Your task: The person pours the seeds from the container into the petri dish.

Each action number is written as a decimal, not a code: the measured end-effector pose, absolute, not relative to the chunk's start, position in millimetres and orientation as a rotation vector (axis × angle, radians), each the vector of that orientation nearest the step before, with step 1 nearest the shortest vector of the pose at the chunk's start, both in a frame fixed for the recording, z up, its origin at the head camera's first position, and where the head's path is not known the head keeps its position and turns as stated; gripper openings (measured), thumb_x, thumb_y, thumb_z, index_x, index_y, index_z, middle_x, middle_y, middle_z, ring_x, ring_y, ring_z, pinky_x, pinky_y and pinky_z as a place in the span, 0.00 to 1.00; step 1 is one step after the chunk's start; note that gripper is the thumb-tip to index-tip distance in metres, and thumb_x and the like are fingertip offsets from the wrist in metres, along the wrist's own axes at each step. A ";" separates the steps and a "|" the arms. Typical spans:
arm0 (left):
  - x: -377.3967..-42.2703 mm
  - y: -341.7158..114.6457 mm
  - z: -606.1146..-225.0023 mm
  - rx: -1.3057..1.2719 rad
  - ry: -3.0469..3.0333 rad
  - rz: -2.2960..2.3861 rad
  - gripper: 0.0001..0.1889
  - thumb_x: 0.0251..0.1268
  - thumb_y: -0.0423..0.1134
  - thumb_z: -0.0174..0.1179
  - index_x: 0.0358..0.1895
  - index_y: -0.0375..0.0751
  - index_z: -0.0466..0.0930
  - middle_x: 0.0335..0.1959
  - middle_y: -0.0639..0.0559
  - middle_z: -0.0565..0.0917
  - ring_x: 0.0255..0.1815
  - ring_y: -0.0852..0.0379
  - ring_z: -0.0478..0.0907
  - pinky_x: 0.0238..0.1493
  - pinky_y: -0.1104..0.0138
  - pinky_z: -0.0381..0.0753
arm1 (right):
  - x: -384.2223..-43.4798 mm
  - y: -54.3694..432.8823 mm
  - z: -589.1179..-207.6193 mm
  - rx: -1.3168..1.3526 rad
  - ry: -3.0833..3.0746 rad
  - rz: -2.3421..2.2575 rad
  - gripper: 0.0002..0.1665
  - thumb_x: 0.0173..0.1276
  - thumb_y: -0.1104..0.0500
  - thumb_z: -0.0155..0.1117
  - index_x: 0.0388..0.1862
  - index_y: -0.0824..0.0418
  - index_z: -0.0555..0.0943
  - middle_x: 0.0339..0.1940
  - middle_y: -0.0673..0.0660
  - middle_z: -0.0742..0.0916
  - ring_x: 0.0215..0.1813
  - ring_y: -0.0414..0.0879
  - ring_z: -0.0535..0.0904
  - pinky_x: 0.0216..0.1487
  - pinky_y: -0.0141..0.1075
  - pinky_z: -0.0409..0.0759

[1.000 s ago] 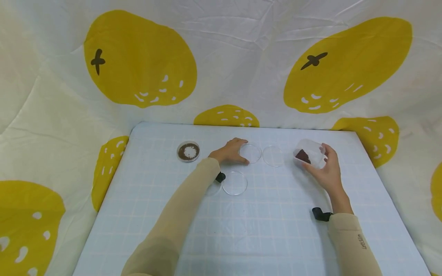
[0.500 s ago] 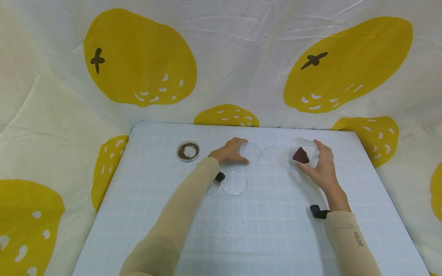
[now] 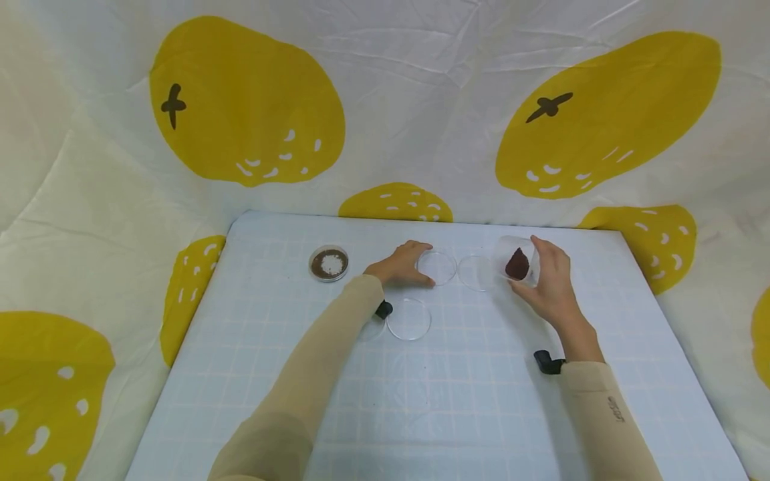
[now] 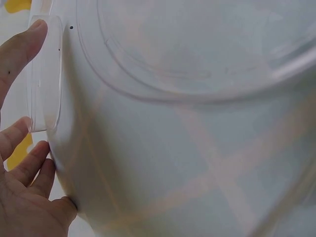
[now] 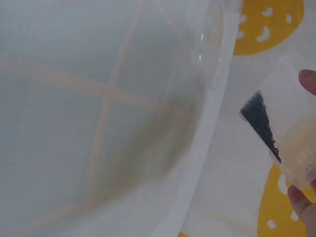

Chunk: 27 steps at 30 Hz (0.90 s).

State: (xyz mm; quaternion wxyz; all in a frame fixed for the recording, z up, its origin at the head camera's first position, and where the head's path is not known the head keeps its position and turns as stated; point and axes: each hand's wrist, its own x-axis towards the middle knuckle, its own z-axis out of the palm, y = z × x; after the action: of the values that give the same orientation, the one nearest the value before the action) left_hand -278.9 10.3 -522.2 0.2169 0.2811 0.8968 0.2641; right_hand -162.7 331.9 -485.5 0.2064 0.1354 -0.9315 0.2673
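Note:
My left hand (image 3: 398, 264) holds a clear, round petri dish (image 3: 438, 268) at the table's far middle, thumb and finger at opposite sides of its rim. In the left wrist view, that dish (image 4: 47, 74) shows edge-on between thumb and fingertip. Farther right, my right hand (image 3: 550, 280) grips a clear plastic tub (image 3: 502, 254), raised and tilted to the left. Dark brown, soil-like material (image 3: 517, 264) lies heaped inside the tub; it also shows as a dark wedge in the right wrist view. Another clear dish (image 3: 475, 273) lies between the held dish and the tub.
At the far left stands a dish (image 3: 313, 270) with brown material and a white patch on top. A clear dish (image 3: 409, 319) lies nearer me, with another one (image 3: 373, 329) partly behind my left forearm. A patterned cloth wall (image 3: 415, 133) rises behind the table.
My right hand has carried the tub to the left and tipped it more that way, so the brown material has shifted inside. My left hand and its dish stay put.

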 end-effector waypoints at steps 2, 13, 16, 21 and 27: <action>-278.4 10.0 -522.0 0.771 2.485 0.731 0.48 0.56 0.59 0.72 0.78 0.52 0.58 0.76 0.46 0.58 0.76 0.47 0.54 0.73 0.49 0.59 | -164.7 327.9 -484.2 0.389 -2.590 0.739 0.62 0.44 0.69 0.83 0.76 0.65 0.57 0.67 0.73 0.66 0.69 0.70 0.56 0.70 0.61 0.57; -273.6 9.9 -516.3 0.725 2.476 0.742 0.48 0.57 0.59 0.72 0.78 0.54 0.58 0.76 0.47 0.58 0.76 0.48 0.54 0.72 0.48 0.60 | -178.5 308.2 -478.7 0.494 -2.571 0.634 0.60 0.41 0.69 0.84 0.74 0.67 0.62 0.66 0.73 0.69 0.68 0.70 0.60 0.68 0.62 0.59; -273.1 9.9 -515.9 0.719 2.471 0.746 0.48 0.57 0.59 0.72 0.78 0.54 0.58 0.76 0.47 0.58 0.75 0.48 0.54 0.72 0.47 0.60 | -182.2 304.1 -478.6 0.563 -2.523 0.595 0.59 0.41 0.69 0.85 0.72 0.69 0.63 0.64 0.74 0.71 0.66 0.72 0.62 0.66 0.63 0.60; -273.0 9.5 -516.4 0.724 2.471 0.748 0.48 0.57 0.60 0.71 0.78 0.55 0.57 0.76 0.48 0.57 0.75 0.49 0.54 0.71 0.46 0.61 | -187.3 297.9 -475.9 0.637 -2.479 0.558 0.59 0.39 0.68 0.85 0.72 0.69 0.64 0.63 0.73 0.71 0.65 0.71 0.64 0.66 0.62 0.60; -273.3 8.7 -516.0 0.716 2.469 0.743 0.48 0.57 0.60 0.71 0.78 0.56 0.57 0.76 0.48 0.57 0.75 0.48 0.53 0.70 0.45 0.61 | -192.9 291.2 -473.1 0.654 -2.514 0.512 0.61 0.40 0.67 0.86 0.73 0.66 0.63 0.65 0.72 0.70 0.66 0.70 0.63 0.67 0.62 0.61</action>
State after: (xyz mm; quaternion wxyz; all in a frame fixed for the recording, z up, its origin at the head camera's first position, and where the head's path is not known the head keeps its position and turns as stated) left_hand -273.3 8.7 -516.0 0.2306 0.2602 0.8978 0.2702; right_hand -192.9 291.2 -473.1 0.2446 0.2396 -0.9207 0.1875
